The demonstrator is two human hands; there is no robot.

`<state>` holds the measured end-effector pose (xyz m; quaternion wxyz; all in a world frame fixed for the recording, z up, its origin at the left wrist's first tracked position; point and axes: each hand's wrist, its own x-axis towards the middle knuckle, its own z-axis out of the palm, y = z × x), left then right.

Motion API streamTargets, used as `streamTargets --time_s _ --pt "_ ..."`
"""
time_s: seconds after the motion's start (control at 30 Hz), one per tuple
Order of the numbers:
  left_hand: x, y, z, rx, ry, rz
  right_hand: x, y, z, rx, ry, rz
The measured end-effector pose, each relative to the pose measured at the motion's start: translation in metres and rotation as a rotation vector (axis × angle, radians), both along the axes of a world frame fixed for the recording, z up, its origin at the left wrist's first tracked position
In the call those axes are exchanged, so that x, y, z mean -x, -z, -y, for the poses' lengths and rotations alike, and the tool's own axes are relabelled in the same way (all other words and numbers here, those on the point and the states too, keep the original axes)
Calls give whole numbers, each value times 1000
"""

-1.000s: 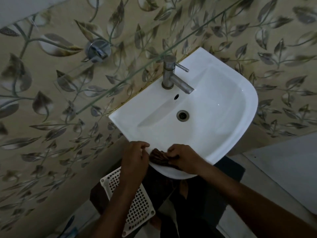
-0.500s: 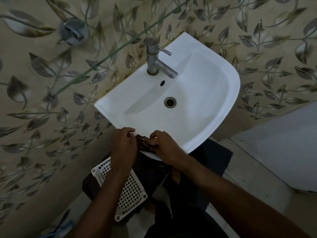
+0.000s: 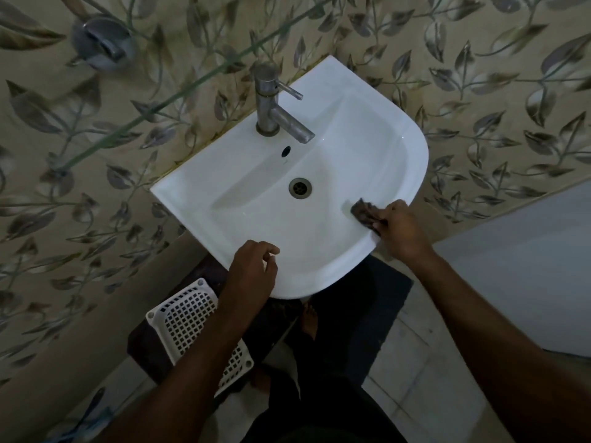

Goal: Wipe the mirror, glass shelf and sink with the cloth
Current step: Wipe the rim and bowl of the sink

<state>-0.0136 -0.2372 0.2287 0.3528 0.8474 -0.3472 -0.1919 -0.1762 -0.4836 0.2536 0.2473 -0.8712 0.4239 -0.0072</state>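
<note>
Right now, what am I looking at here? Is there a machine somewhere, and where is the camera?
There is no machine. A person is cleaning, and a camera worn on their head looks down at their two bare hands. Below is a white sink fixed to a leaf-patterned wall, with a metal tap and a drain. The right hand presses a dark cloth against the sink's right rim. The left hand holds nothing and sits at the front rim, fingers loosely curled. The thin diagonal line above is the edge of a glass shelf. A white basket stands on the floor.
</note>
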Motion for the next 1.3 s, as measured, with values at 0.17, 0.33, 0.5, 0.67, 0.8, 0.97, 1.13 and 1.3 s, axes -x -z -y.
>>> streamTargets --time_s 0.17,0.33,0.5,0.67,0.8,0.97,1.13,1.3 --pt "12 4 26 23 63 33 -24 13 -109 -93 -307 -7" --pt "11 11 38 45 105 28 -30 12 -88 -49 -341 -210" --pt "2 14 49 40 78 -10 -38 14 34 203 -233 -456" --pt "-1 22 58 17 50 -40 -72 20 129 458 -209 -479" --pt "-7 30 59 -16 35 -39 -92 30 129 477 -223 -470" --pt "-22 30 71 -65 -77 -75 -112 53 36 34 -310 -264" --pt "-45 23 85 -108 -196 -116 -139 79 -52 -316 -576 -168" --pt "-56 29 83 -94 -228 -91 -155 108 4 -171 -708 -186"
